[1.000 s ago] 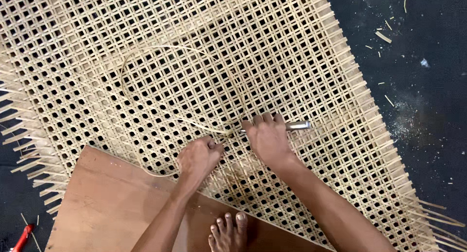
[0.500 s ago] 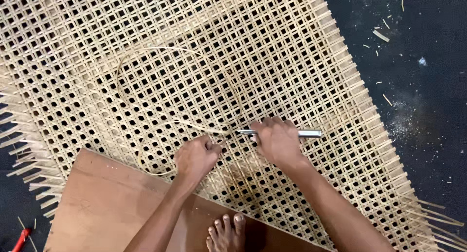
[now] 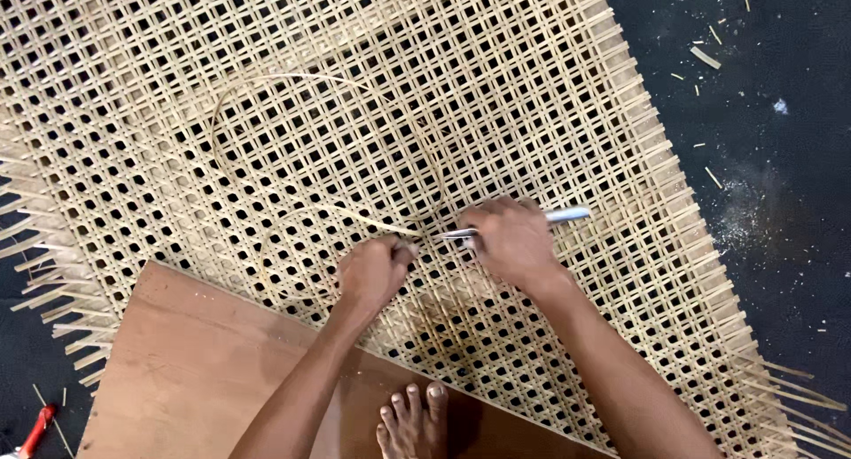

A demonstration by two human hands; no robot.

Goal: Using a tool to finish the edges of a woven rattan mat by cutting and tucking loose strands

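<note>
At the bottom edge, the toes of a bare foot (image 3: 409, 419) rest on a flat brown wooden board (image 3: 191, 370) lying under the near corner of a large pale woven cane sheet with an open square-holed mesh (image 3: 372, 113).

Just above the board, the two hands meet over the weave. The left hand (image 3: 374, 271) is closed in a pinch on a thin loose strip of pale cane (image 3: 310, 82). The right hand (image 3: 512, 239) is wrapped around a slim silver metal tool (image 3: 567, 215), whose handle end juts out to the right while its tip points left, close to the left fingertips.

Compared with a second ago, the loose strip has bowed up into a much wider loop on the far side of the hands, curling up and left across the mesh before returning to the left hand's pinch. The right hand has slid slightly right and the tool shows more of its length. This looks like slack drawn through the weave.

Further off, the sheet's frayed ends reach a dark floor (image 3: 780, 157) scattered with cane offcuts. A red-handled tool (image 3: 35, 431) lies at the lower left.
</note>
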